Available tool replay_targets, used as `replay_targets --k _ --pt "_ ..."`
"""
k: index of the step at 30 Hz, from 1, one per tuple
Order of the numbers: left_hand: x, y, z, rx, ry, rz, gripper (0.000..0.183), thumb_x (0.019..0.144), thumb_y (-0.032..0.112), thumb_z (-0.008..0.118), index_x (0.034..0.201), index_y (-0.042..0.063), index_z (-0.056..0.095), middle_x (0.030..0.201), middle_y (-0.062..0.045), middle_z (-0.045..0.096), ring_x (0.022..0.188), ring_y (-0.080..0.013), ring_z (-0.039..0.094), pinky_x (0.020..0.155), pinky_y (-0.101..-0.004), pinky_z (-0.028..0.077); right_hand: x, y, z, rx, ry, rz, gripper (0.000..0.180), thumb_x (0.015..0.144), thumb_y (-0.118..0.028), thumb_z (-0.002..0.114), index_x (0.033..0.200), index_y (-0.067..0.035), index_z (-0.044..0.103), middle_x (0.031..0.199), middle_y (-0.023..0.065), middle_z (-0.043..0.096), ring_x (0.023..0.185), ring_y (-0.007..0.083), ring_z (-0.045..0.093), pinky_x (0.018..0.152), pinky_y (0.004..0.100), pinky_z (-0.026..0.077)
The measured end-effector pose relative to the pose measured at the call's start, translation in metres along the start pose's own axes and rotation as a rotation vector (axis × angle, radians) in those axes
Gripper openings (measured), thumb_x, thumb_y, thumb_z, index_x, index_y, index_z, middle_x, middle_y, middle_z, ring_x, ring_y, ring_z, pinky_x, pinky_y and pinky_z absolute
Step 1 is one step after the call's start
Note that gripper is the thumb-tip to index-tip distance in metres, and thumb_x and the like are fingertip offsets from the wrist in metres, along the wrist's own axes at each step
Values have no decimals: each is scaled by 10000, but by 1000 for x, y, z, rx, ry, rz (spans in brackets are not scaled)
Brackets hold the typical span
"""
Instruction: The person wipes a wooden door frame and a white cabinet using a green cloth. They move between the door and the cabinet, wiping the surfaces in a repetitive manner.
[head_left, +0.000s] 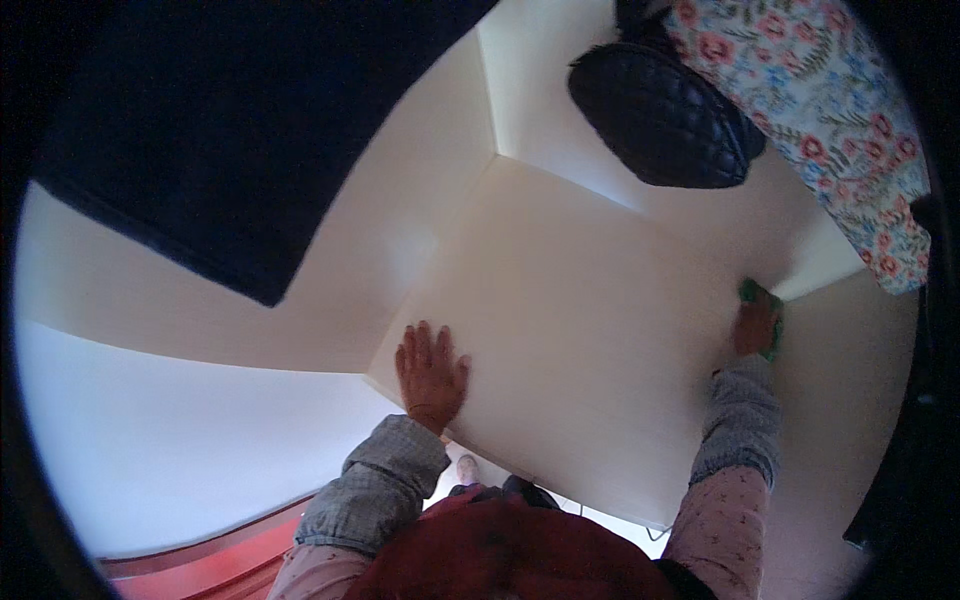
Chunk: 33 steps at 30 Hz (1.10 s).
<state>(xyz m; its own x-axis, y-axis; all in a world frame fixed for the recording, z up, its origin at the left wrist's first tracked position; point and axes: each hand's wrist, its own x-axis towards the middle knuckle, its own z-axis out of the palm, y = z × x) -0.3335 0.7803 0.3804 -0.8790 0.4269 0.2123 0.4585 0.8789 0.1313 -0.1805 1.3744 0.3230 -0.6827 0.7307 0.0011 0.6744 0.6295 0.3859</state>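
My left hand lies flat with its fingers spread on the cream bottom panel of a wardrobe-like compartment, close to its front left corner. At the right side, near the back right corner, my right hand presses on a green cloth or pad, which shows around the fingers and at the wrist. Most of the green piece is hidden under the hand. Both forearms wear grey cuffs over pink patterned sleeves.
Dark fabric hangs across the upper left. A black quilted bag or garment hangs at the back, beside floral cloth at the upper right. Cream side walls enclose the panel. A red surface shows at the lower left.
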Motion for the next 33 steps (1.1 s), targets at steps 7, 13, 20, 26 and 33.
replay_targets --k 7,13,20,26,33 --pt "2 4 -11 -46 -47 -37 590 955 428 502 1418 66 466 1502 -252 342 1419 -455 268 1144 -590 203 -10 -95 -35 321 284 -73 517 1016 -389 413 1437 -93 460 1473 178 451 1316 435 439 1073 596 356" --pt "4 -3 -16 -104 -104 -64 591 946 424 516 1412 63 470 1510 -257 321 1422 -455 258 1138 -590 213 -26 -275 -142 459 271 -204 513 999 -422 436 1442 -166 468 1498 120 437 1381 434 357 1045 651 342" --pt "7 -10 -16 -93 -138 -40 600 934 429 528 1408 65 473 1504 -264 322 1411 -474 262 1124 -610 218 -6 -416 -199 640 294 -450 511 1009 -409 446 1472 -195 424 1539 102 380 1436 421 270 1098 644 284" --pt "5 -15 -26 -142 -115 -44 565 946 388 551 1383 35 490 1486 -291 353 1399 -487 290 1111 -621 236 12 -450 -229 623 211 -564 506 998 -379 462 1474 -212 420 1556 69 359 1458 373 246 1138 612 247" --pt "2 -15 -17 -109 -47 -8 540 947 364 539 1374 35 494 1471 -279 378 1387 -476 319 1117 -604 240 -49 -453 -242 550 184 -732 469 997 -320 471 1429 -138 477 1539 89 383 1447 374 272 1137 585 276"
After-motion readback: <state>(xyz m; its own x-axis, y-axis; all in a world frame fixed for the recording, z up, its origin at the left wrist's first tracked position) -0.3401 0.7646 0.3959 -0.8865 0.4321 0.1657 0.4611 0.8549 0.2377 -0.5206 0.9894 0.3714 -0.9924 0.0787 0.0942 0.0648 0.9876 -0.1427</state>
